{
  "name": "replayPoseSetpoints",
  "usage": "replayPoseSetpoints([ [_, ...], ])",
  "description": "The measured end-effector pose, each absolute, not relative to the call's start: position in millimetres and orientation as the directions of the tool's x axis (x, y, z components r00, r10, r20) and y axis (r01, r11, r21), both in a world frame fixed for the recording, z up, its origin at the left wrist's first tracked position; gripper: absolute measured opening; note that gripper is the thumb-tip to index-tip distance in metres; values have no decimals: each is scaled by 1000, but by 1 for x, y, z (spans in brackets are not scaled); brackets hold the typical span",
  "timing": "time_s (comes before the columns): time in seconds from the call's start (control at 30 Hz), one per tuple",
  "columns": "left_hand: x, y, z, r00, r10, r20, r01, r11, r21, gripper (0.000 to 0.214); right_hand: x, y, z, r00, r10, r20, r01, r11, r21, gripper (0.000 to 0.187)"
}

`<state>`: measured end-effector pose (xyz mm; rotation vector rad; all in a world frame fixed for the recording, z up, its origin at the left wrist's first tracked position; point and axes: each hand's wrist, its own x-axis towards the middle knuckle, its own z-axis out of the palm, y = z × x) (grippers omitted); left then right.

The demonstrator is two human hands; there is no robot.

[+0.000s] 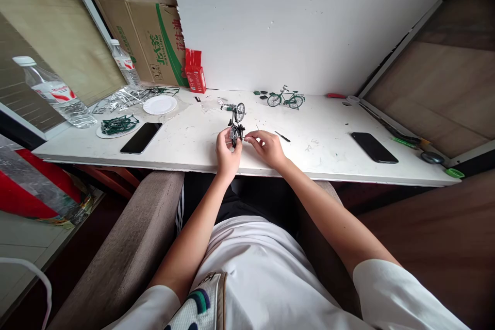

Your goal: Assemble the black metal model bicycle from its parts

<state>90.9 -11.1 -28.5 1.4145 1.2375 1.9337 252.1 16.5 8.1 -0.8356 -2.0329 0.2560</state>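
A miniature bicycle [240,112] with silver spoked wheels and dark parts stands tilted close to the front of the white table. My left hand [228,159] is closed around its near end, thumb and fingers on either side of the rear wheel. From the right, my right hand [269,148] pinches beside that same end, its fingertips almost touching the bicycle. Whatever lies between those fingertips is too small to make out. Beyond my right hand lies a thin dark tool [282,136].
Farther back stands a green miniature bicycle [286,98] near small dark parts [260,93]. Leftward are a phone [141,137], green part frames [119,124], a white plate [160,104], water bottles [58,94] and a red box [195,72]. Another phone [374,147] lies right.
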Motion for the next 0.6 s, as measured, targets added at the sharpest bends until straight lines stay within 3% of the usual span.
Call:
replayPoseSetpoints([
  [0.6,92,-11,-30,-389,743,545,199,-510,837,39,252,14,10,-371,692,619,439,718,-540,44],
])
